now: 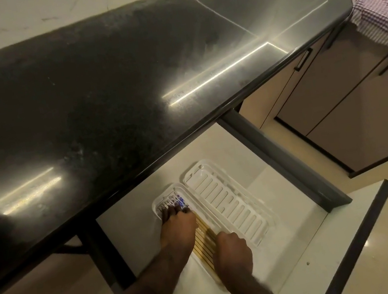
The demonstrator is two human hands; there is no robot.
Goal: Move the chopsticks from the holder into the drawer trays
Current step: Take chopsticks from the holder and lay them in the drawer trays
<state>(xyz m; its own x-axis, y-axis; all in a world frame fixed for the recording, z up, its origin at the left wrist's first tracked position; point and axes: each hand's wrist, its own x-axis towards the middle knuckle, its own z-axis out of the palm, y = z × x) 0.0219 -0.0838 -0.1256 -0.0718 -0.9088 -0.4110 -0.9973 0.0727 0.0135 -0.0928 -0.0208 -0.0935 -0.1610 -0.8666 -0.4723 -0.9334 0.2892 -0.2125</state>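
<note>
The drawer (314,257) under the counter stands pulled out, with two white slotted trays side by side in it. Several wooden chopsticks (204,241) with patterned blue and white tops lie lengthwise in the left tray (156,205). My left hand (178,228) lies palm down over them, its fingertips curled onto the patterned far ends. My right hand (232,252) is curled around their near ends. The right tray (224,203) has nothing in it. The chopstick holder is not in view.
A black polished counter (103,97) overhangs the back of the drawer. A striped cloth (383,15) hangs over its right end. Beige cabinet doors (348,102) with dark handles stand to the right, one swung open above the pale floor.
</note>
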